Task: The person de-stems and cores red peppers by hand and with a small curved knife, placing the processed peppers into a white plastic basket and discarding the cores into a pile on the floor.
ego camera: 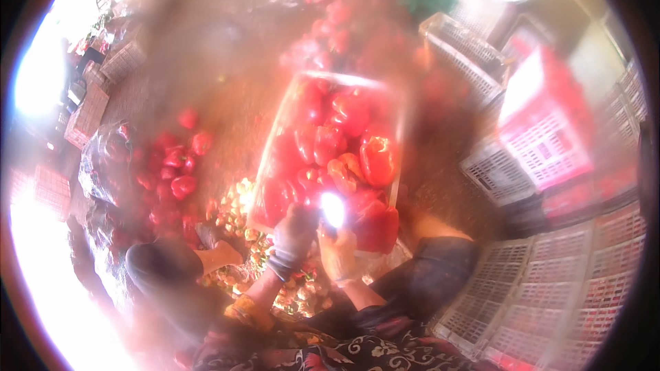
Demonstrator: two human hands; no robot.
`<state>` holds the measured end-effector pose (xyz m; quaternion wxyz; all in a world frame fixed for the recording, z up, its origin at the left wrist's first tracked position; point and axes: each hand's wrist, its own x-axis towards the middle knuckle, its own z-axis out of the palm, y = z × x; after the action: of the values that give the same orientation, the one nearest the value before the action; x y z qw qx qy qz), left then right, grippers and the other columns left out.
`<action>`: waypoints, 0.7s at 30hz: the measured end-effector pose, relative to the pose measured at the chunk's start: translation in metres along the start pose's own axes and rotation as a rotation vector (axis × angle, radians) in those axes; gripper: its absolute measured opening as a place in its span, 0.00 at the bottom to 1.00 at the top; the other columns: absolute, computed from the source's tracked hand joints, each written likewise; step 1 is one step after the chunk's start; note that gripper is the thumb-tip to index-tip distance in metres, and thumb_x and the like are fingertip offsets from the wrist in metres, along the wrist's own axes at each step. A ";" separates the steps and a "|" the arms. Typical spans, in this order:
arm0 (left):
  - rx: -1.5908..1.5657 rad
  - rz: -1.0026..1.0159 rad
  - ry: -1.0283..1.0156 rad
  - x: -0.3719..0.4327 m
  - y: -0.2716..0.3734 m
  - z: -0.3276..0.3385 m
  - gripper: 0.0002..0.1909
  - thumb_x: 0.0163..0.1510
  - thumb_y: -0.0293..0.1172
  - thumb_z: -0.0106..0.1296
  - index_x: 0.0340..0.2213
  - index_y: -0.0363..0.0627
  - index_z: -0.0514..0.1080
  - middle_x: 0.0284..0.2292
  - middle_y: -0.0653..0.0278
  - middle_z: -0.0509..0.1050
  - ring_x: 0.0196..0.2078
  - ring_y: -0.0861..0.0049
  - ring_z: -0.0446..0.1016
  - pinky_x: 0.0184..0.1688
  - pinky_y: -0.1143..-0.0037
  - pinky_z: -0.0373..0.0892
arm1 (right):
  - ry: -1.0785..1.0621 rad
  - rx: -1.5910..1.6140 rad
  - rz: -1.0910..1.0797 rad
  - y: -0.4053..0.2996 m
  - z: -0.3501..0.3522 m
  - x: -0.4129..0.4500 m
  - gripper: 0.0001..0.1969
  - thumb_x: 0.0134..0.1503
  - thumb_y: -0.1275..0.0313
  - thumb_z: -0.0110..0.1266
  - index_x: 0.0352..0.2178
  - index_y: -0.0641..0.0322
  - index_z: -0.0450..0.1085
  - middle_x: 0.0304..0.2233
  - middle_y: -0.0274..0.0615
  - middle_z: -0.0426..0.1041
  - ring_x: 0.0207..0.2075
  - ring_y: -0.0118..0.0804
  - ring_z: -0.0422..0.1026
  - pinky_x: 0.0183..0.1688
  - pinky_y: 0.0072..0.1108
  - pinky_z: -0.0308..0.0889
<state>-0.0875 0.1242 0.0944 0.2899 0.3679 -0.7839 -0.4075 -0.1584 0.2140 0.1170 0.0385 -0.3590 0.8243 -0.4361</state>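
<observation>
A light plastic crate [268,154] full of large red bell peppers [330,144] stands before me, between my legs. My left hand [295,234], in a greyish glove with a dark cuff, is at the crate's near edge. Beside it is my right hand [337,252], pale in the light, its fingers curled upward. A bright white glare lies just above my right hand and hides its fingertips and whatever may be between the hands. Whether either hand grips something cannot be told. Small cut pieces [304,293], apparently pepper cores, cover the ground beneath my hands.
Loose red peppers [178,170] lie on the ground at left, beside plastic sacks [103,165]. More peppers [330,36] are heaped beyond the crate. Empty-looking crates [461,54] and a pink-and-white crate [546,139] stand at right; stacked crates [541,288] are near my right leg.
</observation>
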 end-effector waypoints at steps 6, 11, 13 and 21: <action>-0.386 -0.080 0.066 0.010 -0.006 0.007 0.10 0.61 0.38 0.53 0.34 0.44 0.72 0.23 0.66 0.75 0.24 0.77 0.74 0.30 0.74 0.72 | -0.210 1.011 0.796 0.000 -0.042 0.001 0.12 0.64 0.64 0.52 0.43 0.61 0.69 0.22 0.31 0.67 0.20 0.22 0.65 0.22 0.19 0.62; -0.083 0.295 -0.002 0.043 -0.080 -0.018 0.08 0.65 0.34 0.47 0.38 0.45 0.73 0.34 0.65 0.75 0.32 0.77 0.75 0.36 0.77 0.74 | -0.601 0.185 0.338 -0.013 -0.055 -0.010 0.17 0.63 0.63 0.54 0.49 0.61 0.70 0.25 0.41 0.75 0.21 0.30 0.72 0.25 0.26 0.69; -0.139 0.281 -0.107 0.040 -0.090 -0.035 0.10 0.64 0.34 0.48 0.44 0.45 0.72 0.39 0.65 0.75 0.39 0.75 0.74 0.41 0.75 0.74 | -0.402 -0.003 -0.143 -0.002 -0.037 -0.043 0.20 0.61 0.62 0.56 0.51 0.62 0.70 0.24 0.51 0.76 0.24 0.47 0.75 0.28 0.34 0.69; -0.802 -0.457 0.353 0.043 -0.102 -0.114 0.12 0.63 0.31 0.48 0.46 0.39 0.71 0.23 0.66 0.73 0.23 0.80 0.72 0.25 0.79 0.69 | -0.703 0.053 0.354 -0.003 -0.033 -0.071 0.17 0.60 0.61 0.57 0.41 0.66 0.75 0.28 0.51 0.78 0.28 0.46 0.77 0.32 0.32 0.70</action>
<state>0.0090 0.0003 0.0711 0.4402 0.4533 -0.4035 -0.6618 -0.1167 0.2798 0.1222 0.4020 -0.3376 0.7986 -0.2942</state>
